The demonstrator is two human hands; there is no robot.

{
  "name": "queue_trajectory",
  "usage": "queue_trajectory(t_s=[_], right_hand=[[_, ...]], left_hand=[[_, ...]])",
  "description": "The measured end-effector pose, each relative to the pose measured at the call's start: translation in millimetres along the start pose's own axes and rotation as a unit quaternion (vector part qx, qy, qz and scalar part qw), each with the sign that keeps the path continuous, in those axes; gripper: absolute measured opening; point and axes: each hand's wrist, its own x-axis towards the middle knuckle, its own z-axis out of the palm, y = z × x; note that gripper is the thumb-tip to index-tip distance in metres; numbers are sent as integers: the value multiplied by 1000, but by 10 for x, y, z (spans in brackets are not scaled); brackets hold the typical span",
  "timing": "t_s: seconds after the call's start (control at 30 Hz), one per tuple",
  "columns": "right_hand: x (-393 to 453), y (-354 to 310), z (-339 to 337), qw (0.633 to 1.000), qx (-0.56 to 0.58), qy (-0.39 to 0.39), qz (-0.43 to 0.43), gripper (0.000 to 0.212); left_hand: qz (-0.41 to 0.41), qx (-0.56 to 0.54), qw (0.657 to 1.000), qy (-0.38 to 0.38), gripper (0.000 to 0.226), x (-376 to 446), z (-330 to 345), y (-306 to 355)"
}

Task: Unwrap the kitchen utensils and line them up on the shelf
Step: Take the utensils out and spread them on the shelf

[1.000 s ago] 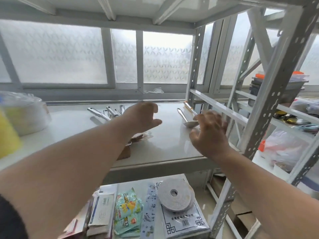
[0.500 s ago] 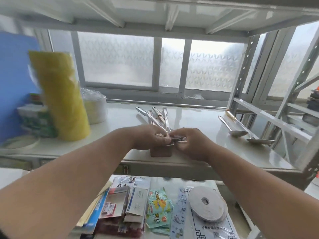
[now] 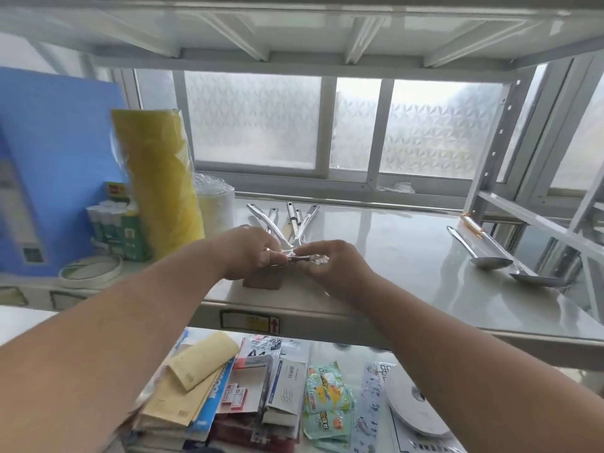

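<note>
Here hands (image 3: 291, 256) grip wrapped utensils (image 3: 295, 223) — handles pointing away.

Left of the left hand (image 3: 248, 253) stand a yellow roll (image 3: 160, 184) and blue board (image 3: 55, 158); silver spoons (image 3: 483, 253) gleam right of the right hand (image 3: 336, 266).

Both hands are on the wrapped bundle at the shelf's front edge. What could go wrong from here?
1. The left hand and right hand pinch the clear wrap near the shelf lip; a freed utensil could drop to the clutter below.
2. A hard tug might scatter the utensil handles fanned behind.
</note>
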Motion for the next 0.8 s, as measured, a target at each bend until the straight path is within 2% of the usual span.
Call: queue_trajectory(t_s=[0.07,0.17,0.27,0.4,0.47,0.63,0.73,0.8], right_hand=[[15,-10,29,1000,21,19,6,20],[36,2,-27,998,38,43,11,18],[51,26,-96,998,2,63,-20,12],[-2,61,-281,992,-99,54,-63,25],[-62,132,-380,988,-123,55,-74,24],[-296,433,-595,962,-195,143,-124,35],[-412,572,-801,949,-223,197,-105,37],[-477,657,-935,938,-256,222,-77,42]], left_hand=[[11,10,1000,16,43,-32,6,7],[21,-2,1000,20,77,-43,46,110],[9,-10,999,29,81,5,83,208],[-25,-2,998,62,92,68,156,309],[-38,15,997,70,88,85,191,378],[-32,123,989,75,48,161,302,603],[-22,160,984,75,28,253,374,731],[-18,187,980,68,22,333,413,794]])
